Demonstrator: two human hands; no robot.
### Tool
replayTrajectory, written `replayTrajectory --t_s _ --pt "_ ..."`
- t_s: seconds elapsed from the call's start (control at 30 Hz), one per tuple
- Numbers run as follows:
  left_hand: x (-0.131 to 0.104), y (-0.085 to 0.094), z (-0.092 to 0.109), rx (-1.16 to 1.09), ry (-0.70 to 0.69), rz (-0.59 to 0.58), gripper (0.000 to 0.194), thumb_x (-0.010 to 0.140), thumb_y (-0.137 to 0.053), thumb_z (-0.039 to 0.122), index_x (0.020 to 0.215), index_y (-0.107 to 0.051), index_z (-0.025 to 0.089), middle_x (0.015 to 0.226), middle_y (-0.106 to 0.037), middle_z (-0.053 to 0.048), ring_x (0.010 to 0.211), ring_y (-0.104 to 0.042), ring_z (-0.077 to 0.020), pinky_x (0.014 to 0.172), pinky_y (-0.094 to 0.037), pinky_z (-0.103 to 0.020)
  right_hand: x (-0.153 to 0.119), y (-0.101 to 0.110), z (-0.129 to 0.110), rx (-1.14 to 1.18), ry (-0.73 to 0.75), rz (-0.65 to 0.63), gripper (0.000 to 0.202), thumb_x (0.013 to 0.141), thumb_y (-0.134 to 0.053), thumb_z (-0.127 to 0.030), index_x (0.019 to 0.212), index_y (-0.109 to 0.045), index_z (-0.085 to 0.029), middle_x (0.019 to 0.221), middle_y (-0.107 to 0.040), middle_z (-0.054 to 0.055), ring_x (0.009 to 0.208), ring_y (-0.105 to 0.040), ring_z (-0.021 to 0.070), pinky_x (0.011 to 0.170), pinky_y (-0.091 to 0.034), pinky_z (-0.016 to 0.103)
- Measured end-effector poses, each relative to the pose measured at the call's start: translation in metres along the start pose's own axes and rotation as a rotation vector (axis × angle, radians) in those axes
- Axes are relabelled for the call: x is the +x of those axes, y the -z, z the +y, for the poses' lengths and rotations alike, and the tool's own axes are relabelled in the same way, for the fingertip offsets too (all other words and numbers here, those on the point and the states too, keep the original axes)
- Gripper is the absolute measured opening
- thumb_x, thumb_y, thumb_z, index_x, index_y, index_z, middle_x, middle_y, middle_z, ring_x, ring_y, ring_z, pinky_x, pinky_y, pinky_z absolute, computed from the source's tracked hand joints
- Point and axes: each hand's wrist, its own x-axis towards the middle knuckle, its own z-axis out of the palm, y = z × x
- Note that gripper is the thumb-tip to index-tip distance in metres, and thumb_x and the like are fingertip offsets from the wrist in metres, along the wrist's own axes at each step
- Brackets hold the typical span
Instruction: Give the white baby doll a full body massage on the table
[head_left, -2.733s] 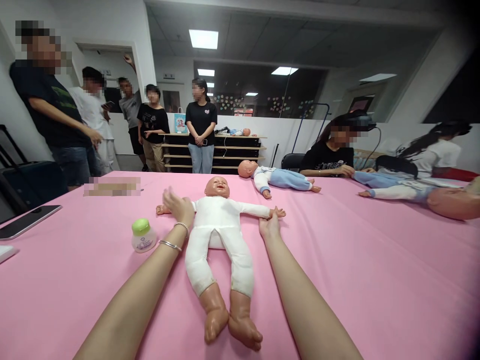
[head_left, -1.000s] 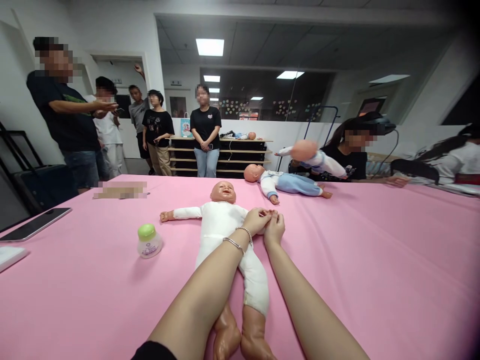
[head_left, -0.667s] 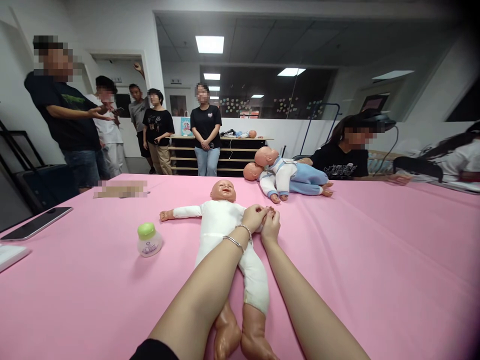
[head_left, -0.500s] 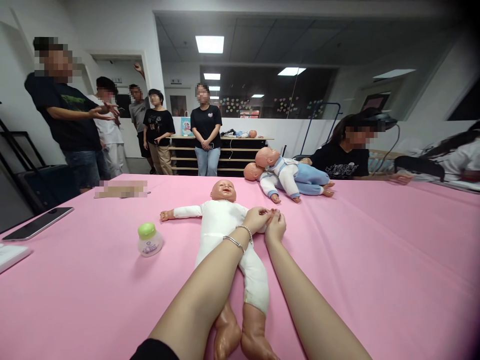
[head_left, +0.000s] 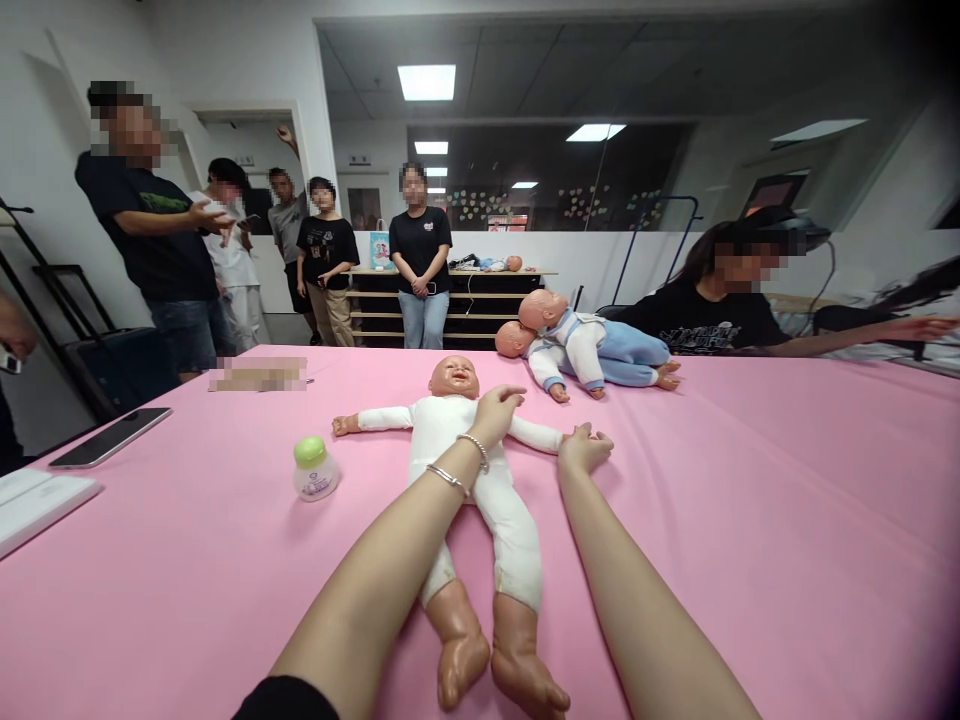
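A baby doll (head_left: 454,435) with a white cloth body and hard plastic head, hands and feet lies on its back, feet toward me. My left hand (head_left: 499,412) is over its chest and shoulder at the right side, fingers stretched to the right and holding nothing. It wears two silver bracelets at the wrist. At the end of the doll's outstretched right-side arm (head_left: 536,434), my right hand (head_left: 585,450) curls around the doll's hand, which is mostly hidden. The doll's other arm (head_left: 384,417) lies straight out to the left.
A lotion bottle (head_left: 315,477) with a green cap stands left of the doll on the pink table cover (head_left: 187,580). A phone (head_left: 112,438) and white case (head_left: 45,505) lie farther left. Two clothed dolls (head_left: 630,352) lie at the back. A person (head_left: 720,310) sits beyond; several others stand behind.
My hands have parted: the right moved right with the doll's hand, stretching its arm out, while the left drew back toward the doll's shoulder. The view shifted slightly.
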Motion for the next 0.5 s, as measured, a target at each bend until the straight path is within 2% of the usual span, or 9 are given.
replayTrajectory --t_s 0.07,0.17,0.23,0.3,0.37,0.43,0.5 --pt "-0.009 0.030 0.007 0.006 -0.021 0.040 0.024 0.076 -0.049 0.012 0.092 -0.067 0.014 0.095 -0.067 -0.008 0.091 -0.061 -0.0159 0.085 -0.046 -0.030 0.000 0.000 0.000 -0.029 0.041 -0.020 0.035 0.069 -0.053 -0.022 0.103 -0.046 -0.014 0.109 -0.052 0.019 0.109 -0.049 0.0304 0.096 -0.038 0.046" --pt "-0.028 0.087 0.006 0.116 -0.101 0.181 0.021 0.076 -0.048 0.013 0.086 -0.066 0.014 0.096 -0.067 -0.007 0.095 -0.059 -0.0166 0.091 -0.043 -0.030 -0.004 0.002 -0.003 -0.061 0.068 -0.078 0.045 0.063 -0.054 -0.011 0.107 -0.046 -0.011 0.117 -0.046 0.022 0.108 -0.048 0.0304 0.098 -0.036 0.044" --pt "-0.043 0.127 0.000 0.258 -0.033 0.371 0.027 0.076 -0.043 0.009 0.090 -0.065 0.015 0.099 -0.065 -0.007 0.096 -0.058 -0.0175 0.090 -0.043 -0.031 -0.008 0.005 -0.006 -0.091 0.093 -0.111 0.046 0.064 -0.052 -0.009 0.109 -0.046 -0.008 0.123 -0.041 0.026 0.113 -0.045 0.0315 0.100 -0.033 0.043" --pt "-0.056 0.162 -0.008 0.530 0.041 0.598 0.032 0.073 -0.042 0.005 0.096 -0.063 0.013 0.105 -0.062 -0.010 0.101 -0.055 -0.0203 0.093 -0.041 -0.034 -0.012 0.009 -0.009 -0.123 0.112 -0.124 0.043 0.068 -0.054 -0.012 0.109 -0.047 -0.006 0.129 -0.035 0.029 0.123 -0.034 0.0347 0.105 -0.024 0.046" --pt "-0.065 0.187 -0.015 0.766 0.098 0.769 0.036 0.075 -0.045 0.008 0.107 -0.058 0.010 0.113 -0.057 -0.014 0.113 -0.047 -0.0247 0.098 -0.036 -0.038 -0.018 0.013 -0.015 -0.154 0.137 -0.105 0.042 0.070 -0.056 -0.019 0.109 -0.047 -0.005 0.134 -0.026 0.031 0.129 -0.022 0.0380 0.107 -0.012 0.052" --pt "-0.068 0.203 -0.023 0.909 0.160 0.884 0.043 0.078 -0.048 0.015 0.119 -0.049 0.004 0.120 -0.050 -0.019 0.119 -0.040 -0.0285 0.101 -0.031 -0.040 -0.025 0.014 -0.025 -0.165 0.229 -0.109 0.041 0.074 -0.052 -0.021 0.111 -0.046 -0.005 0.137 -0.020 0.030 0.131 -0.014 0.0389 0.106 -0.005 0.057" --pt "-0.068 0.212 -0.031 0.951 0.248 0.977 0.055 0.079 -0.050 0.022 0.127 -0.038 -0.003 0.124 -0.045 -0.024 0.120 -0.037 -0.0315 0.102 -0.028 -0.043 -0.036 0.006 -0.041 -0.147 0.370 -0.185 0.038 0.074 -0.047 -0.015 0.111 -0.048 -0.007 0.134 -0.028 0.026 0.130 -0.019 0.0351 0.106 -0.008 0.055"
